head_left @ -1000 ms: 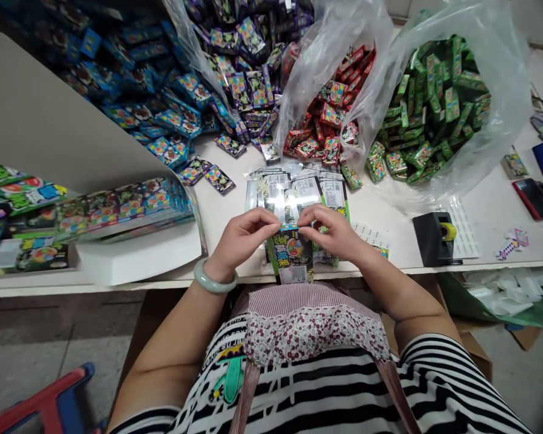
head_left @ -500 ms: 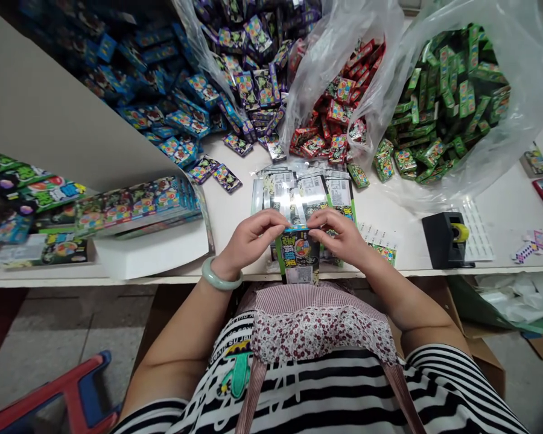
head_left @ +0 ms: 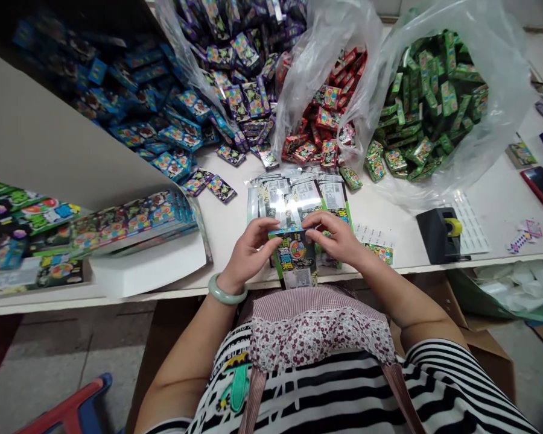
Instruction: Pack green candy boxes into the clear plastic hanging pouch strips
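My left hand (head_left: 250, 252) and my right hand (head_left: 339, 237) both pinch the top edge of a green and black printed packet (head_left: 294, 256), held upright at the near edge of the white table (head_left: 389, 208). A jade bangle (head_left: 226, 291) circles my left wrist. Just beyond the packet lies a stack of clear-fronted packets (head_left: 298, 193) flat on the table. Small boxes fill the back: blue ones (head_left: 163, 120) loose at the left, purple ones (head_left: 244, 84), red ones (head_left: 326, 120) and green ones (head_left: 434, 102) in clear plastic bags.
A black tape dispenser (head_left: 441, 235) stands at the right, beside sheets of white labels (head_left: 470, 223). A row of finished packets (head_left: 131, 220) lies on a white box at the left. A phone (head_left: 540, 185) lies far right. A cardboard box (head_left: 489, 355) sits under the table.
My hands stay on the packet's top edge, fingers shifting slightly. The view has tilted a little; nothing else has moved.
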`<action>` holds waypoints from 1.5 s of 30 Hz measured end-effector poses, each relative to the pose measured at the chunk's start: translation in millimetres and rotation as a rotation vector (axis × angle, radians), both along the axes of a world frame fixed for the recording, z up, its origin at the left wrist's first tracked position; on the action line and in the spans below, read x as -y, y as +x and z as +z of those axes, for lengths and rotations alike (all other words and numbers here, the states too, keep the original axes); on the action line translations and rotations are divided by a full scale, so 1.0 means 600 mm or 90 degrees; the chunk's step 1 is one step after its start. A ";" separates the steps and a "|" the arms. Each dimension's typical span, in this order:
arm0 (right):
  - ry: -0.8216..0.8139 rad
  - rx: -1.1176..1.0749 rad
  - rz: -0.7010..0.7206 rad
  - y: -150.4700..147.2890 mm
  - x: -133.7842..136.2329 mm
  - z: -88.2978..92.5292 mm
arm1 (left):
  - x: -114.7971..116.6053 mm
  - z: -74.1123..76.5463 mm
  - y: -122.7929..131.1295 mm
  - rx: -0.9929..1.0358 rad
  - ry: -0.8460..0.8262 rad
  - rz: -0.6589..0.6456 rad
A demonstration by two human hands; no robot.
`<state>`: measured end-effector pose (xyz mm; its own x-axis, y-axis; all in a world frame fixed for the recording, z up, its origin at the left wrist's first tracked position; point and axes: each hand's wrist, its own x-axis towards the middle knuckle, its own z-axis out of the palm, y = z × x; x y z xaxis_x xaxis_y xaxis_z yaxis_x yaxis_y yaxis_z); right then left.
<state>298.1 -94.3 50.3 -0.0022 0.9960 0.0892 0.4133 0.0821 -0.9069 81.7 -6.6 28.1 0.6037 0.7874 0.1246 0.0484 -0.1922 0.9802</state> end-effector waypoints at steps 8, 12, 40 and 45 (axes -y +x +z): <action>0.002 -0.020 -0.023 0.004 0.014 -0.016 | 0.006 0.002 0.020 -0.001 0.086 0.073; -0.040 0.027 -0.200 0.097 0.064 -0.041 | -0.004 -0.017 0.019 0.000 0.109 0.153; -0.074 -0.087 0.002 0.096 0.039 0.090 | 0.004 0.000 0.049 -0.007 0.088 0.057; -0.067 0.008 0.129 0.016 -0.061 0.098 | 0.007 0.005 0.042 0.010 0.089 0.025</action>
<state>307.7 -57.4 109.0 -0.2030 0.9790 -0.0172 0.4097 0.0690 -0.9096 106.7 -10.9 30.9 0.5696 0.7848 0.2442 0.0430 -0.3252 0.9447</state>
